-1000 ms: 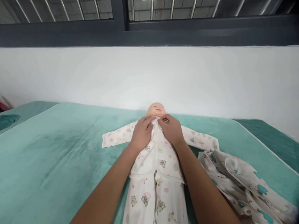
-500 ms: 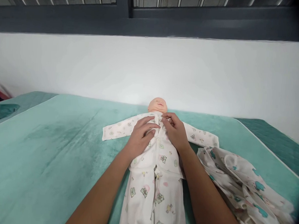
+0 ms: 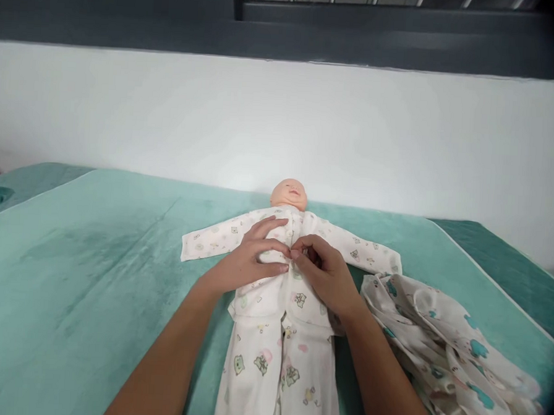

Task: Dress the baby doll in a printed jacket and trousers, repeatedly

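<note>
A baby doll (image 3: 289, 193) lies on its back on a teal mat (image 3: 92, 266), dressed in a white printed top (image 3: 300, 295) and matching trousers (image 3: 278, 368), its sleeves spread out to both sides. My left hand (image 3: 249, 258) rests on the doll's chest, thumb and fingers pinching the left edge of the top's front. My right hand (image 3: 324, 275) is curled beside it, fingertips pinched on the right edge of the front opening. The fingertips of both hands meet at the middle of the chest.
A crumpled white cloth with teal prints (image 3: 450, 353) lies on the mat to the right of the doll. A white wall (image 3: 281, 121) rises right behind the mat, with a dark window frame (image 3: 286, 28) above. A darker green mat (image 3: 501, 256) adjoins at the right.
Both hands have slid from the doll's collar down to the middle of its chest. The view has tilted downward a little.
</note>
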